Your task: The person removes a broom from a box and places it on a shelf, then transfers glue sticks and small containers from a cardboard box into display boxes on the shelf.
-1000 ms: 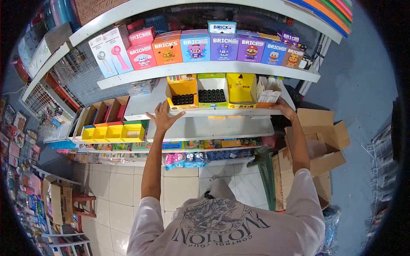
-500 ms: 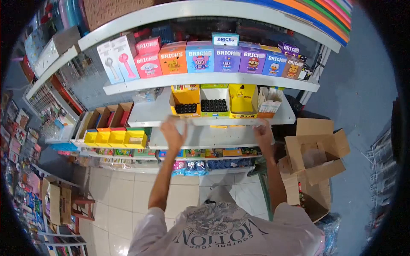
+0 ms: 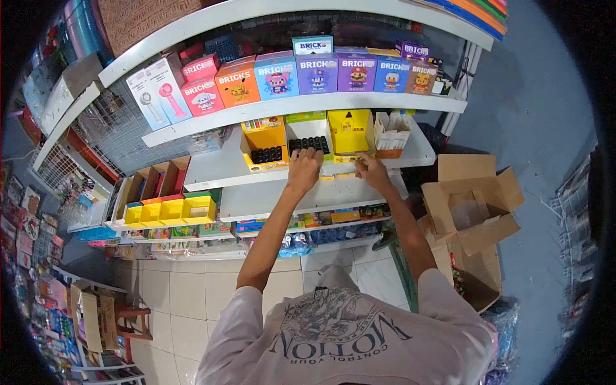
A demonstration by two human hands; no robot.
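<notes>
My left hand (image 3: 305, 170) is at the front of a green and white display box (image 3: 327, 156), its fingers curled over the near row of black-capped items (image 3: 314, 142). What those fingertips hold, if anything, is hidden. Beside it, my right hand (image 3: 373, 173) has thumb and fingers closed at the front lip of a yellow display box (image 3: 350, 131), whose inside shows bare yellow walls. Left of these stands an orange display box (image 3: 264, 141) with rows of black-capped items (image 3: 266, 155). An open box of white packets (image 3: 391, 133) sits just right of the yellow one.
Colourful BRICKS boxes (image 3: 317, 74) line the shelf above. A lower white shelf (image 3: 256, 202) juts out under my hands. Yellow bins (image 3: 172, 210) stand at left. Open cardboard cartons (image 3: 471, 205) are stacked at right, close to my right arm.
Both hands have moved inward and up from their wide-apart positions to the fronts of the display boxes. The view has shifted slightly, so the shelves sit further left.
</notes>
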